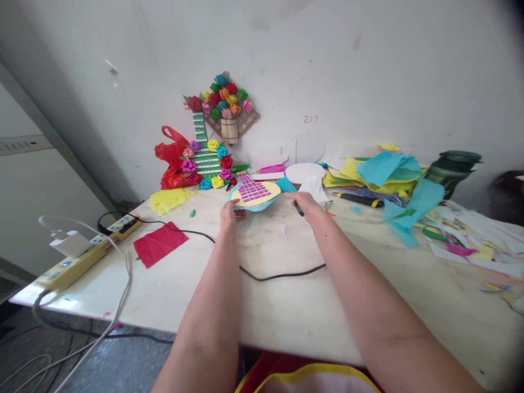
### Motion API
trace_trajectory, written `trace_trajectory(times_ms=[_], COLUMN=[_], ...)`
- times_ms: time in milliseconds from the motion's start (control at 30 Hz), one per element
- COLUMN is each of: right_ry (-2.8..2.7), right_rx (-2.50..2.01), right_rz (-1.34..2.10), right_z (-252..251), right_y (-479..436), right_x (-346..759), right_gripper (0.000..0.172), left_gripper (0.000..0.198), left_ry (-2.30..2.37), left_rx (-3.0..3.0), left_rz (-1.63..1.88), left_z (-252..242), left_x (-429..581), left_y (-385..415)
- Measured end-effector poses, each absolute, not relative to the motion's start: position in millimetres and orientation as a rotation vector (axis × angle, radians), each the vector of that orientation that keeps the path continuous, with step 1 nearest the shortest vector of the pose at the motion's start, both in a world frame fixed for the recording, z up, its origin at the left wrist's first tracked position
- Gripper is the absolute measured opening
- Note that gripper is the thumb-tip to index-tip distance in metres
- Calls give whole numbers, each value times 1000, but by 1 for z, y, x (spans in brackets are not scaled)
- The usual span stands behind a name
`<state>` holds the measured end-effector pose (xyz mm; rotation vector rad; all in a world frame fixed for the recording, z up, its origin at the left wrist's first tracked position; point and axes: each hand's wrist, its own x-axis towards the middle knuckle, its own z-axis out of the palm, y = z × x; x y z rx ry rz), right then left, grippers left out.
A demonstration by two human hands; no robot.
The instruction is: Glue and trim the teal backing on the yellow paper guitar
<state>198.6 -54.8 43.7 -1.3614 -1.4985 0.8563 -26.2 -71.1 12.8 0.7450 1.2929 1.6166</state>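
Paper guitar [254,192] sits betw. L fingers [232,202], pinching its near edge, & R fingers [292,195], curled round a dark-handled tool [298,208], so thin blue backing [262,207] cd tear or crease b/c only one edge looks held.

We look out through a single head-worn camera, set above the near edge of the table [282,316] and facing forward and slightly down toward the white wall [368,71] behind it. Our forearms [213,305] enter close to the lens at the bottom, narrowing toward our left hand [229,215] and right hand [306,206] near mid-frame. We see widely, from the power strip [73,267] at left to the dark green bottle [452,169] at right
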Motion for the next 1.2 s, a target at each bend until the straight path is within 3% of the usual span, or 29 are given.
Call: trace_trajectory(times_ms=[333,567,867,1200], right_ry=[-1635,-1895,-2008,-2209], right_rx=[-1258,-1079,-1508,-1402], right_rz=[957,1117,141,-111], right_z=[48,52,60,54], right_y=[-67,-72,-73,-68], right_x=[180,184,167,153], right_gripper=[31,29,26,24], left_gripper=[29,43,47,39], left_ry=[1206,1144,1099,1126], left_rx=[830,912,998,1051], left_rz=[1689,1619,1538,1525], left_z=[7,8,10,11], left_x=[-22,-20,-16,-10], left_y=[-72,-77,-79,-82])
